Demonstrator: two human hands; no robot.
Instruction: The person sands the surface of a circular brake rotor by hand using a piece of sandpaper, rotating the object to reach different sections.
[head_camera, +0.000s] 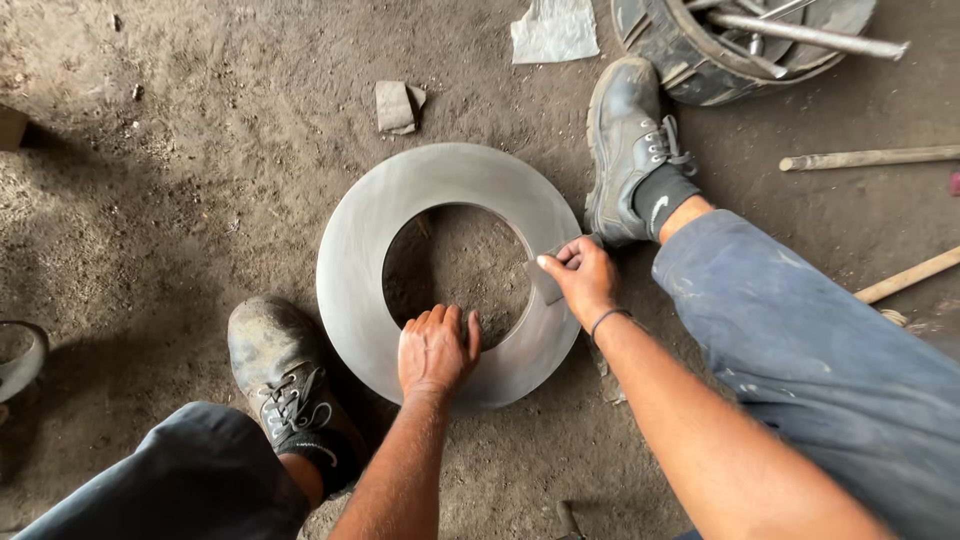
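On the dirt floor, between two dark work shoes, lies the flat grey metal ring. The left hand presses flat, fingers spread, steadying it; the right hand pinches a small grey abrasive piece against the inner edge.

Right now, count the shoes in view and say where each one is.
2. The left shoe stands on the dirt beside the metal ring, near the left hand. The right shoe stands past the right hand. None seem hidden.
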